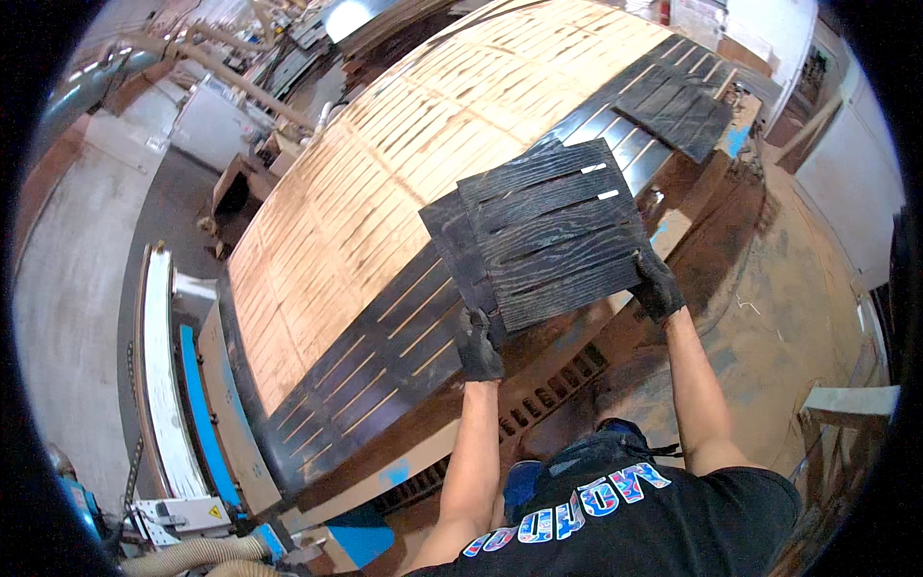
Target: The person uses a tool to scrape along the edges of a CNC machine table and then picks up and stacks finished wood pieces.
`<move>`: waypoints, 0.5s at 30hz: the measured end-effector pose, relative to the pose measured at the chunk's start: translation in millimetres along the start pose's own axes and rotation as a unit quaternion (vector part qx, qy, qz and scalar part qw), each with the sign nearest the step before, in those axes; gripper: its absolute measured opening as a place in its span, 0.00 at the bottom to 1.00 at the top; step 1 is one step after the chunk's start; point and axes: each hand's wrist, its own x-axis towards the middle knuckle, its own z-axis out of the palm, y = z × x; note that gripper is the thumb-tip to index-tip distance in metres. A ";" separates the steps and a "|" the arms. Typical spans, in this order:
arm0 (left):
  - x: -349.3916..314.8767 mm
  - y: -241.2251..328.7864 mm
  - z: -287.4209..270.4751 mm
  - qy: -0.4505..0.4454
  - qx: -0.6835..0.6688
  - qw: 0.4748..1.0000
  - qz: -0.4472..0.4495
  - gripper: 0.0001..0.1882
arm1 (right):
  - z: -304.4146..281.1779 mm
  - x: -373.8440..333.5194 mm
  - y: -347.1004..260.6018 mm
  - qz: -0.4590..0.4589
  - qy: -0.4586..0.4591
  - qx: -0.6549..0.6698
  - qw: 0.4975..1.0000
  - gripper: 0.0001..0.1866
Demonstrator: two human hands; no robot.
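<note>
My left hand (477, 346), in a black glove, is closed on the lower left edge of black slotted wood panels. My right hand (658, 287), also gloved, grips the lower right corner of the front panel (558, 231). This panel shows wood grain, long parallel slots and two small white strips near its upper right. Behind it, a second dark panel (447, 236) sticks out on the left. Both are held tilted above the near edge of a large machine bed (385, 202). How my fingers wrap behind the panels is hidden.
Another black slotted panel (678, 111) lies at the bed's far right. Dark slotted pieces (356, 385) line the bed's near side. A white and blue machine beam (173, 375) stands at the left, with a ribbed hose (207, 556) below. A dusty floor (769, 317) stretches to the right.
</note>
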 end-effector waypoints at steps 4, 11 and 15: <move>-6.9 -24.1 38.4 0.043 0.031 0.996 -0.066 0.19 | -39.1 -4.7 -33.6 -0.048 -0.005 -0.032 0.998 0.26; -19.7 -27.1 94.8 -0.073 0.027 0.992 -0.104 0.25 | -42.0 -35.5 -70.3 -0.042 0.092 -0.093 0.991 0.24; -31.9 -23.0 119.1 -0.149 -0.134 0.950 -0.239 0.33 | -67.3 -37.2 -57.0 -0.068 0.087 -0.132 0.985 0.23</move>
